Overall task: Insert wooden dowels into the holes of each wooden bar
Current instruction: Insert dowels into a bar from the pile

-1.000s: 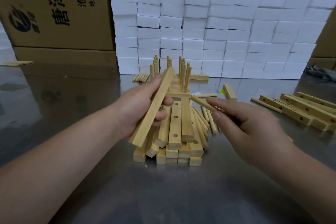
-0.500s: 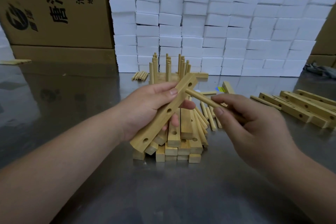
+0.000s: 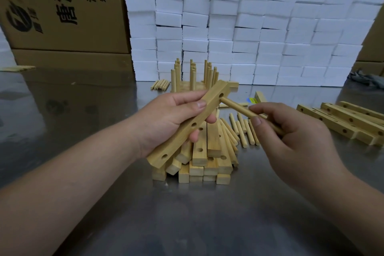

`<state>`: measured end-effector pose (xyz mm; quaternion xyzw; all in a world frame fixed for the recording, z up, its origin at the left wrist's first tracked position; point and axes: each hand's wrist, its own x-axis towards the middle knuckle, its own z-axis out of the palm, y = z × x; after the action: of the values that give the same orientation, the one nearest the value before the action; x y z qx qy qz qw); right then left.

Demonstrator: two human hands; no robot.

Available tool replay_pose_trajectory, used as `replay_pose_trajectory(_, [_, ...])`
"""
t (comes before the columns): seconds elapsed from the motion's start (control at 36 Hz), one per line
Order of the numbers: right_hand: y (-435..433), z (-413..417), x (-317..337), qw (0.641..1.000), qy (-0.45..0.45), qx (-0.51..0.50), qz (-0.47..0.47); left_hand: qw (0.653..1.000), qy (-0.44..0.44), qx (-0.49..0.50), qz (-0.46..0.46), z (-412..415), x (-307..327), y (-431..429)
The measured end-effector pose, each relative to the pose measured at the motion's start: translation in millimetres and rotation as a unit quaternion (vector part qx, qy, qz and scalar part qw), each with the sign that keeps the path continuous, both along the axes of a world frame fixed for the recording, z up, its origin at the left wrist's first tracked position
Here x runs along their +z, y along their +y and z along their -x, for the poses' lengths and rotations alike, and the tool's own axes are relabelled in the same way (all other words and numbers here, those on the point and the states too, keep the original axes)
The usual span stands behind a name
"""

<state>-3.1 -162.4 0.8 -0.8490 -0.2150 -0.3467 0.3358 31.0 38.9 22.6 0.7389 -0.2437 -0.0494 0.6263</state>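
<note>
Got dowel (image 3: 236, 108) tip into far-end hole of bar (image 3: 179, 140) since a moment ago. Gripping bar with left hand (image 3: 164, 116), pinching dowel with right hand (image 3: 295, 133), over near pile (image 3: 199, 156). Still got two holes plus heaps of bars to do.

A stack of bars (image 3: 200, 153) sits directly under the left hand (image 3: 172, 118) and the bar (image 3: 178, 141) it grips, so that hand has no straight way down to the table (image 3: 187, 214). Just past its fingertips, bars with upright dowels (image 3: 193, 77) form a spiky barrier, and a wall of white blocks (image 3: 249, 33) closes off the far side. The gap between the hands is crossed by the dowel (image 3: 234, 106) that the right hand (image 3: 291, 131) pinches. Loose dowels (image 3: 243, 131) lie beneath that hand's fingers. A row of bars (image 3: 340, 119) lies well apart to its right. Bare steel lies open on the wrist side of both hands and out to the left of the left hand.
</note>
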Motion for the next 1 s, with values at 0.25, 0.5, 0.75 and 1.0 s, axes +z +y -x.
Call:
replay_pose_trajectory(0.25, [0.0, -0.4, -1.8, 1.000, 0.000, -0.008, -0.004, 0.999, -0.027, 0.017, -0.044, -3.0, -3.0, 0.1])
replay_pose_trajectory(0.5, [-0.5, -0.5, -1.0, 1.000, -0.012, -0.020, 0.005, 0.998, -0.026, 0.020, -0.062, -2.2, -2.7, 0.0])
replay_pose_trajectory(0.75, [1.4, 1.8, 1.3, 0.999, 0.018, -0.023, 0.015, 0.997, -0.030, 0.026, -0.064, -0.1, -2.2, -2.5])
replay_pose_trajectory(1.0, [2.2, -2.0, 1.0, 0.996, 0.016, -0.039, 0.082, 0.995, -0.048, 0.038, -0.073, 3.8, 0.7, -5.2])
